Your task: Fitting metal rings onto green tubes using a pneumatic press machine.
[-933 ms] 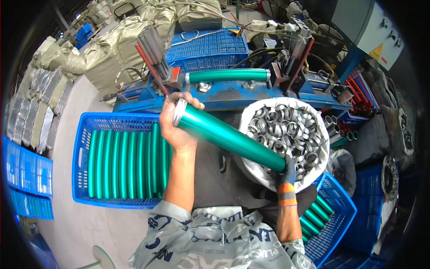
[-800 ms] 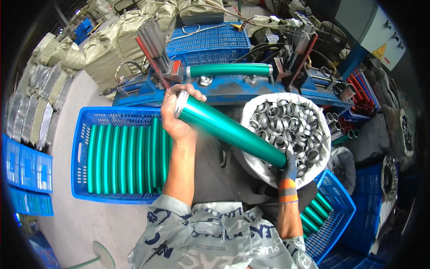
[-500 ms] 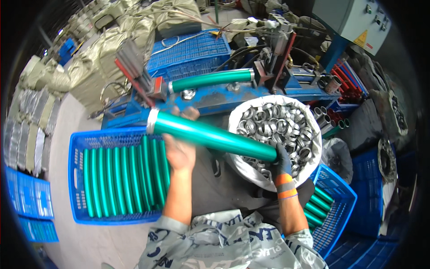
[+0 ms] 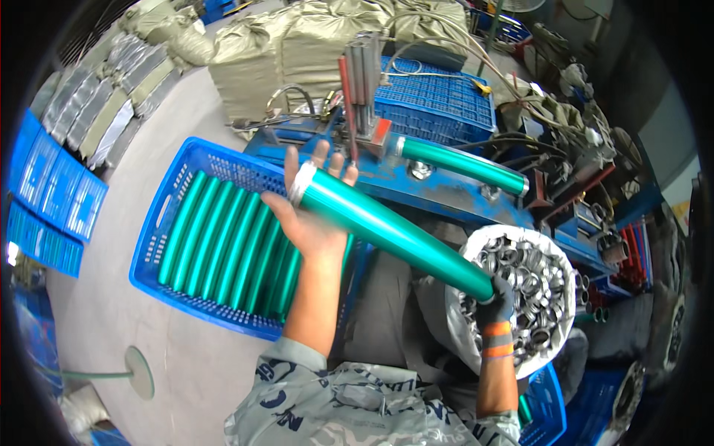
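A shiny green tube point(image 4: 394, 232) with a silvery-white ring on its upper left end slants down to the right in front of me. My bare left hand point(image 4: 318, 234) lies under and against that ringed end, its palm up and fingers spread. At the lower end, my right hand point(image 4: 498, 301), in a dark glove with an orange-striped cuff, is closed around the tube beside a white sack point(image 4: 439, 312) of loose metal rings point(image 4: 539, 271). Another green tube point(image 4: 462, 166), with a silvery ring at each end, lies across the blue machine point(image 4: 379, 178) ahead.
A blue crate point(image 4: 143, 253) on the left holds a row of green tubes point(image 4: 223, 253). Part of another blue crate point(image 4: 550, 412) shows at lower right. Behind the machine stand an overturned-looking blue crate point(image 4: 439, 108) and large beige sacks point(image 4: 297, 59). Hoses run around the machine.
The view has swung left, so the machine and ring sack now sit farther right. The tube slopes more steeply; my left fingers are spread wider. My right hand keeps its grip.
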A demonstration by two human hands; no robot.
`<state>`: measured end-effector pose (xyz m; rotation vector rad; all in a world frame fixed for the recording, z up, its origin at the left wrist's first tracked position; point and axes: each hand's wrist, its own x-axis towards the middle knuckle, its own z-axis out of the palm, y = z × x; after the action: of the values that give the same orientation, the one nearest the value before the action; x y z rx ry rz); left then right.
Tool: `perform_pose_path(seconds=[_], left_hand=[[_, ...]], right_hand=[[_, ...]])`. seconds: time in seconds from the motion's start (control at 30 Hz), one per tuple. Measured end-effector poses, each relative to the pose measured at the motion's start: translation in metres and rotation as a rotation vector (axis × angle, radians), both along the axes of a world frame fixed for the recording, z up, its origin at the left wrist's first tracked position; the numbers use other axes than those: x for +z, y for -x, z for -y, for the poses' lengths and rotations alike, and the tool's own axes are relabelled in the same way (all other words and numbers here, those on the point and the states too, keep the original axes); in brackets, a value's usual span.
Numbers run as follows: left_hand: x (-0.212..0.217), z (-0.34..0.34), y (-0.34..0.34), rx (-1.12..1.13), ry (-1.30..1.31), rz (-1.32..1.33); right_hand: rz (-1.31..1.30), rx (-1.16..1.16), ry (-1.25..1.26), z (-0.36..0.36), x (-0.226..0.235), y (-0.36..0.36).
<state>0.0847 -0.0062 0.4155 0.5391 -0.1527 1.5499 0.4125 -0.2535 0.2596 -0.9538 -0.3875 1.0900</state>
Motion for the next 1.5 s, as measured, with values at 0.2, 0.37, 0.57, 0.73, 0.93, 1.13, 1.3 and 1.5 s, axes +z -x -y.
perform_pose_path(seconds=[0.2,0.37,0.57,0.73,0.93,1.13,1.3,1.5], left_hand=[[0.022,-0.006,0.017,0.074,-0.112,-0.156],[0.024,-0.001,0.02,0.019,-0.155,-0.15],[0.022,0.001,0.016,-0.022,-0.16,-0.162],[-0.024,0.027,-0.031,-0.102,0.009,-0.235],[-0.092,0.026,-0.023,-0.243,0.31,-0.427],[-0.079,0.023,-0.022,-0.169,0.456,-0.406],[-0.103,0.012,-0.07,-0.407,0.387,-0.327],[-0.107,0.006,-0.061,-0.181,0.429,-0.538]], right_hand=[[-0.106,0.03,0.158,0.003,0.014,0.02],[-0.074,0.052,0.164,0.016,0.002,0.015],[-0.075,0.046,0.175,0.024,0.01,0.022],[0.036,0.018,0.147,-0.017,0.05,0.008],[0.385,0.38,-0.008,-0.084,0.115,-0.051],[1.267,-0.057,0.255,-0.204,0.094,-0.107],[2.125,-0.285,0.776,-0.247,0.014,-0.206],[2.025,-0.41,0.105,-0.223,0.091,-0.181]])
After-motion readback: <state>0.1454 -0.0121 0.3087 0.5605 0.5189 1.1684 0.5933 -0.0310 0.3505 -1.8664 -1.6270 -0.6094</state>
